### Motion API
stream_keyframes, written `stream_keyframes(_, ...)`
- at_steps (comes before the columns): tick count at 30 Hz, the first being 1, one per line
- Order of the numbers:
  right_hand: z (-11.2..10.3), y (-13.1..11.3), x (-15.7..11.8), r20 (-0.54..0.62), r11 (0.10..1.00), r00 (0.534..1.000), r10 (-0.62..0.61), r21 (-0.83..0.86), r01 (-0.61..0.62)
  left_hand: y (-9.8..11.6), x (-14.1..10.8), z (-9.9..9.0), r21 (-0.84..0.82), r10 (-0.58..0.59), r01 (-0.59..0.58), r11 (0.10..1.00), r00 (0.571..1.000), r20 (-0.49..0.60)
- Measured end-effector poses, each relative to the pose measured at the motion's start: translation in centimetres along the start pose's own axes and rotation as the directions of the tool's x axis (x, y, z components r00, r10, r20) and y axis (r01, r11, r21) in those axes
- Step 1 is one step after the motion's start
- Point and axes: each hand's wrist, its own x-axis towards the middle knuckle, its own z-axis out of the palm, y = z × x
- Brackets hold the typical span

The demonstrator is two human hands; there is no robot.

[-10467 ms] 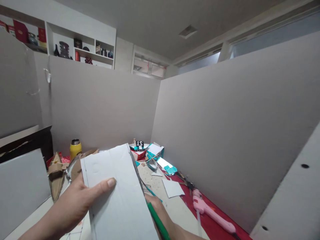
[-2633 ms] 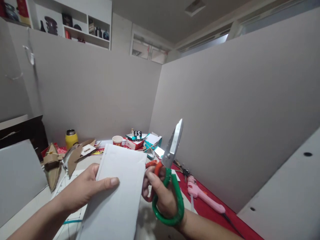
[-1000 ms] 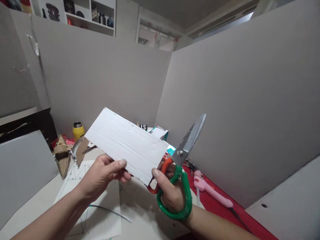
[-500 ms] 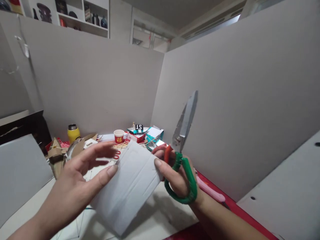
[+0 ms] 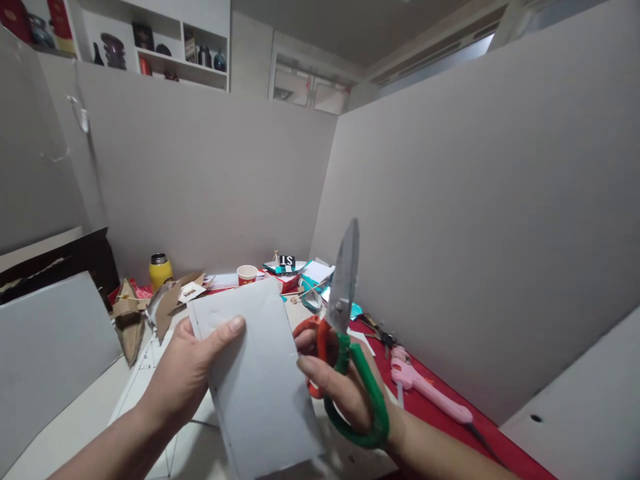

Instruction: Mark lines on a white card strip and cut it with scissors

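A piece of white cardboard (image 5: 260, 387) is held up in front of me. My left hand (image 5: 200, 353) pinches its left side, with the thumb flat on the near face and the fingers hidden behind. In my right hand (image 5: 345, 383) are scissors (image 5: 345, 280) with one green and one orange-red handle, their blades together and pointing up. The right thumb and fingertips sit at the cardboard's right edge; whether they press on it I cannot tell.
On the table stand a yellow bottle (image 5: 161, 271), a paper cup (image 5: 247, 274) and a brown cardboard model (image 5: 129, 323). A pink glue gun (image 5: 433, 390) lies on red cloth (image 5: 480, 443) at right. Grey partitions (image 5: 215, 173) enclose the table; a white board (image 5: 55, 347) leans at left.
My left hand was open beside the cardboard and now grips its left side. The cardboard has turned more upright, and the scissors have moved down and left with my right hand.
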Motion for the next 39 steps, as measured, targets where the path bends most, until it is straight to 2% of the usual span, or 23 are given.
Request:
stream_keyframes(2,0.0,-0.4,-0.1,0.048,0.994,0.997,-0.068,-0.082,0.072,-0.1,0.0,0.2,-0.022,-0.023,0.023,0.999,1.0,0.002)
stream_keyframes(5,-0.1,-0.8,-0.2,0.12,0.972,0.983,-0.138,-0.176,0.158,0.5,0.5,-0.4,0.017,-0.088,0.087,0.996,0.981,0.171)
stream_keyframes(7,-0.3,-0.8,-0.1,0.163,0.947,0.973,-0.162,-0.25,0.2,1.7,1.0,-1.5,0.058,-0.07,0.056,0.997,0.954,0.291)
stream_keyframes(10,-0.1,-0.6,0.0,0.281,0.936,0.949,-0.144,-0.271,0.222,3.5,1.6,-3.4,0.241,-0.074,-0.01,0.97,0.939,0.335)
stream_keyframes(12,0.3,-0.4,-0.1,0.377,0.95,0.922,-0.083,-0.25,0.188,4.0,1.7,-3.9,0.361,-0.169,0.012,0.932,0.898,0.407)
stream_keyframes(15,1.0,-0.2,-0.3,0.448,0.957,0.894,-0.02,-0.25,0.146,3.7,1.4,-3.7,0.454,-0.331,0.091,0.886,0.809,0.485)
stream_keyframes(17,1.1,-0.3,-0.3,0.452,0.96,0.892,-0.014,-0.243,0.139,3.3,1.3,-3.2,0.454,-0.351,0.107,0.884,0.793,0.497)
stream_keyframes(21,0.2,-0.7,0.1,0.388,0.962,0.921,-0.02,-0.244,0.123,3.6,1.0,-2.9,0.408,-0.258,0.042,0.912,0.833,0.49)
stream_keyframes(23,-0.8,-0.8,0.3,0.373,0.944,0.927,0.017,-0.312,0.108,4.2,0.7,-3.0,0.42,-0.223,0.006,0.907,0.854,0.47)
stream_keyframes(27,-2.9,-0.7,-0.2,0.344,0.835,0.934,0.093,-0.539,0.115,5.2,0.1,-3.2,0.443,-0.232,0.017,0.896,0.869,0.437)
stream_keyframes(29,-3.5,-0.4,-0.8,0.357,0.795,0.929,0.094,-0.588,0.145,5.4,-0.1,-3.2,0.438,-0.234,0.03,0.898,0.877,0.42)
stream_keyframes(34,-3.4,0.7,-1.8,0.378,0.743,0.921,0.095,-0.643,0.187,4.9,0.3,-3.5,0.453,-0.186,0.033,0.891,0.936,0.298)
stream_keyframes(39,-2.8,1.4,-1.9,0.408,0.796,0.9,0.156,-0.591,0.129,4.4,0.6,-3.6,0.468,-0.213,0.062,0.882,0.937,0.278)
